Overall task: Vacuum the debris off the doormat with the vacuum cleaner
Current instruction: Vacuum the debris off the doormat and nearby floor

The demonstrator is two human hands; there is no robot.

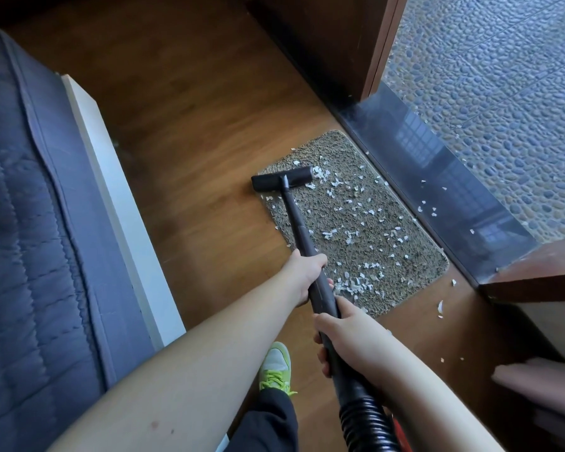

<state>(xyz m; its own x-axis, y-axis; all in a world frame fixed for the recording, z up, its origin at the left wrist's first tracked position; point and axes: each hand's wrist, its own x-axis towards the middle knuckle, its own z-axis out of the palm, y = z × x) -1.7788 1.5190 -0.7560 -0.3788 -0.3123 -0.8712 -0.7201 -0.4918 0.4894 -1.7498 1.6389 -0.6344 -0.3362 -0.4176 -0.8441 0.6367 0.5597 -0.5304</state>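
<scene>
vacuum cleaner (299,230) wand runs from lower centre to its head on the doormat (372,243) at centre frame; stiff, likely light. left hand (302,275) and right hand (346,334) both wrap it; that mid-tube grip suits.

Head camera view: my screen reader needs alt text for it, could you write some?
A person's left hand and right hand grip the black vacuum wand, its floor head resting on the far left corner of a brown doormat. White paper scraps cover most of the mat, and a few lie on the wooden floor.
</scene>
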